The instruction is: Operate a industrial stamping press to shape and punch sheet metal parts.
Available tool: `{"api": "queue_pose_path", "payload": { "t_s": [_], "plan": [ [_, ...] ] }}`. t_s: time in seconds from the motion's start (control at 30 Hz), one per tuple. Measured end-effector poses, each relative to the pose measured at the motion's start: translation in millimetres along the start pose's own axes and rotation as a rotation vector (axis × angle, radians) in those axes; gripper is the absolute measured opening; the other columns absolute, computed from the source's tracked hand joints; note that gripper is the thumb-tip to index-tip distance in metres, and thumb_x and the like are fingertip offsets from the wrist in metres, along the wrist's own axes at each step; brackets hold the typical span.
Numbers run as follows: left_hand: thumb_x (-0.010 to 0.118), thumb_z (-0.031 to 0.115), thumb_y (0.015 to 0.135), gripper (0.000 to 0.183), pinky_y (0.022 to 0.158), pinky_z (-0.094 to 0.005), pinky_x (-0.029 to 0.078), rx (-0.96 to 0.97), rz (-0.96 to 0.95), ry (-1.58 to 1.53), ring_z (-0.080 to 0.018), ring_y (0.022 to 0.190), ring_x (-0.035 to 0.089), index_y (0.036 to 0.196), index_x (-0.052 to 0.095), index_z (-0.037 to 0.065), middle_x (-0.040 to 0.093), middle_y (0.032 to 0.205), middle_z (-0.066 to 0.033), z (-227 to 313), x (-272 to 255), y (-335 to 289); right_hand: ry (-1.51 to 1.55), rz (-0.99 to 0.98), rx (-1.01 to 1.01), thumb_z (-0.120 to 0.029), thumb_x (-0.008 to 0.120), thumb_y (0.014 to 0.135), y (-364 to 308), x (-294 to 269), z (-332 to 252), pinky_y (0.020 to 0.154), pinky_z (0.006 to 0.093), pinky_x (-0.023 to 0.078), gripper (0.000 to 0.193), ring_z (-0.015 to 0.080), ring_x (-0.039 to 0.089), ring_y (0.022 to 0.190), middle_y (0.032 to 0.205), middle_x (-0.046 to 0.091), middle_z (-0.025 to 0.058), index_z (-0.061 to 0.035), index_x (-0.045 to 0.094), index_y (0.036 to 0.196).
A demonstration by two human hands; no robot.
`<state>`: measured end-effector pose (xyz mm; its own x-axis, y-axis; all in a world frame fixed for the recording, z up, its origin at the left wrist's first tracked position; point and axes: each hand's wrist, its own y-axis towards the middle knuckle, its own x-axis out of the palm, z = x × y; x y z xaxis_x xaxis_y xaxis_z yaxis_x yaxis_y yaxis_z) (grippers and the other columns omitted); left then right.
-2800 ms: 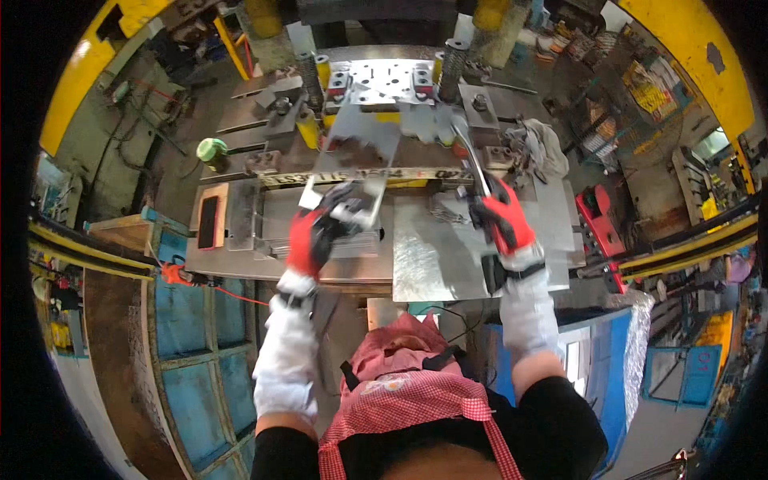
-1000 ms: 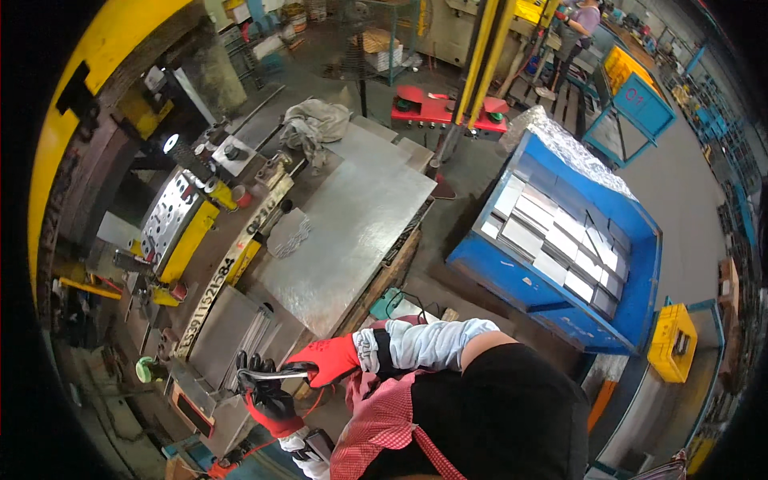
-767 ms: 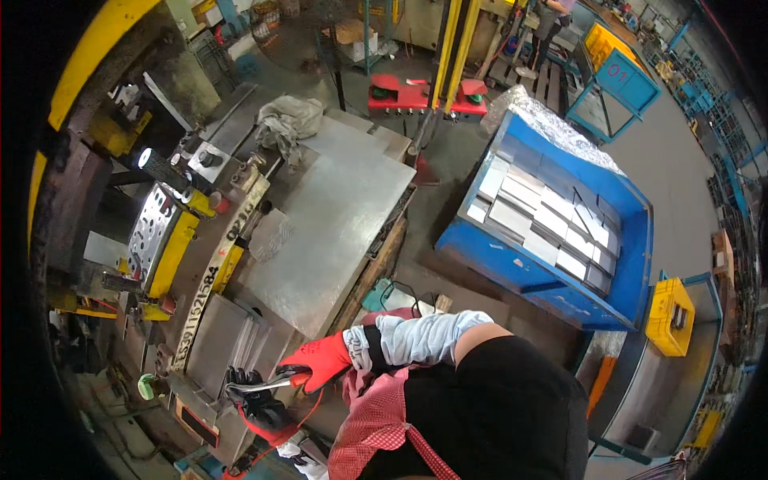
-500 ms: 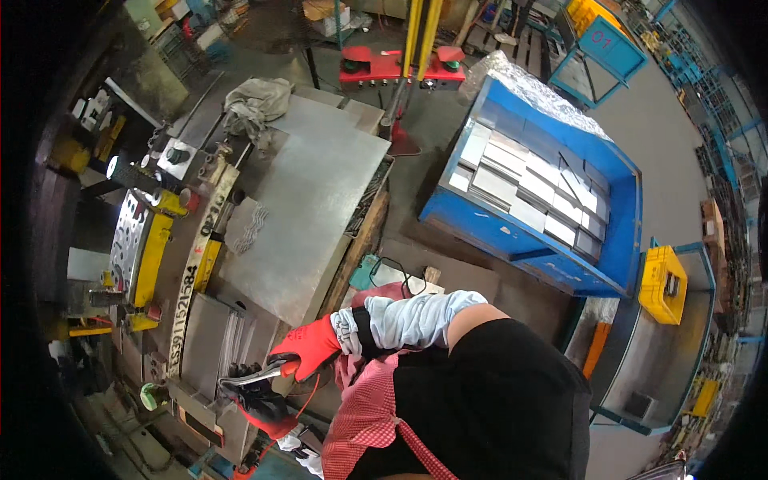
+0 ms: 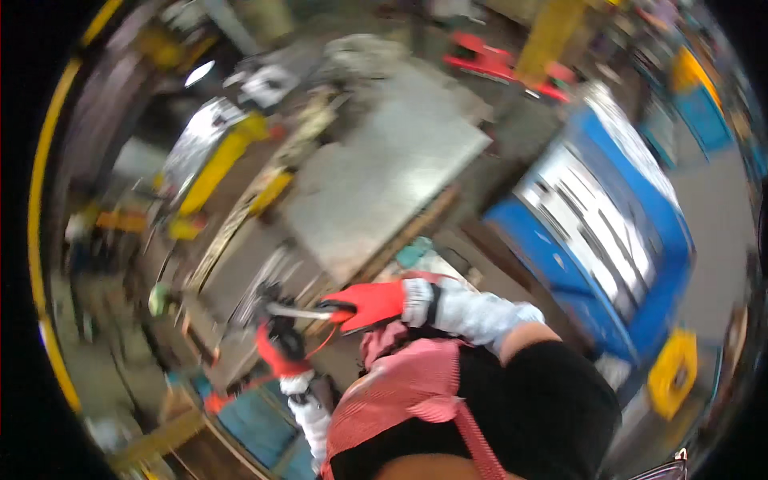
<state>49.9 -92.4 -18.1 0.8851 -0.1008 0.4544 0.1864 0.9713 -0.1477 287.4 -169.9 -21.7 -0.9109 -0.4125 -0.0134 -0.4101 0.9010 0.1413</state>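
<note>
My right hand (image 5: 370,304), in a red glove with dark palm, is closed on one end of a narrow grey metal piece (image 5: 298,312). At its other end is my left hand (image 5: 282,346), gloved alike, with dark fingers that appear wrapped round it, though motion blurs them. An orange-red cord (image 5: 324,342) hangs close by the hands. Just beyond them lies a dark machine bed (image 5: 250,260) with pale strips along its near side. A large flat metal sheet (image 5: 384,172) rests farther off.
A machine frame with a yellow-sided metal block (image 5: 212,172) stands at the left. On the right is a blue bin (image 5: 552,264) holding flat silvery pieces (image 5: 588,212), with a yellow crate (image 5: 672,374) nearer me. A red stand (image 5: 480,60) is at the back.
My view has swung, so the surroundings shift and blur. Both hands have moved up and right in the picture, still at the metal piece.
</note>
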Motion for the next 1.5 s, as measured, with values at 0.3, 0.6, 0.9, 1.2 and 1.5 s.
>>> {"api": "queue_pose_path", "payload": {
  "t_s": [0.3, 0.6, 0.9, 1.2, 1.5],
  "plan": [
    [0.048, 0.026, 0.091, 0.038, 0.087, -0.0421, 0.049, -0.031, -0.003, -0.162, -0.0247, 0.102, 0.056, 0.117, 0.048, -0.002, 0.054, 0.114, -0.0136, 11, 50, -26, -0.131, -0.109, 0.188, -0.019, 0.066, 0.074, -4, -11, -43, 0.08, 0.0296, 0.045, 0.064, 0.0149, 0.056, 0.086, 0.096, 0.061, 0.0099, -0.003, 0.038, 0.13],
    [0.043, 0.02, 0.093, 0.039, 0.091, -0.0434, 0.045, 0.018, -0.04, -0.288, -0.0263, 0.112, 0.049, 0.123, 0.043, -0.004, 0.046, 0.125, -0.0145, 12, 38, -48, -0.072, -0.314, 0.259, -0.026, 0.066, 0.074, 3, -10, -37, 0.084, 0.0329, 0.043, 0.068, 0.0199, 0.056, 0.092, 0.102, 0.059, 0.0118, -0.0008, 0.036, 0.13],
    [0.042, 0.027, 0.094, 0.044, 0.09, -0.0408, 0.046, 0.035, 0.078, -0.121, -0.027, 0.101, 0.057, 0.122, 0.043, -0.007, 0.055, 0.112, -0.0196, 11, 34, -65, -0.129, -0.371, 0.283, -0.028, 0.066, 0.074, 7, -6, -33, 0.093, 0.0339, 0.038, 0.069, 0.0254, 0.052, 0.108, 0.117, 0.054, 0.0156, -0.002, 0.036, 0.131],
    [0.041, 0.031, 0.094, 0.044, 0.086, -0.0399, 0.049, 0.015, 0.081, -0.021, -0.0279, 0.095, 0.06, 0.12, 0.046, -0.004, 0.057, 0.11, -0.0173, 8, 21, -74, -0.184, -0.399, 0.201, -0.027, 0.063, 0.075, 7, 1, -13, 0.091, 0.0341, 0.04, 0.068, 0.0288, 0.052, 0.106, 0.117, 0.052, 0.0178, -0.0037, 0.035, 0.132],
    [0.043, 0.029, 0.094, 0.043, 0.083, -0.0371, 0.049, 0.111, 0.148, 0.099, -0.0269, 0.093, 0.06, 0.12, 0.045, -0.005, 0.058, 0.107, -0.0192, 9, 24, -77, -0.152, -0.396, 0.147, -0.025, 0.063, 0.075, 9, 4, -14, 0.083, 0.0344, 0.043, 0.065, 0.0261, 0.055, 0.094, 0.109, 0.054, 0.0154, -0.0047, 0.036, 0.131]
  ]
}}
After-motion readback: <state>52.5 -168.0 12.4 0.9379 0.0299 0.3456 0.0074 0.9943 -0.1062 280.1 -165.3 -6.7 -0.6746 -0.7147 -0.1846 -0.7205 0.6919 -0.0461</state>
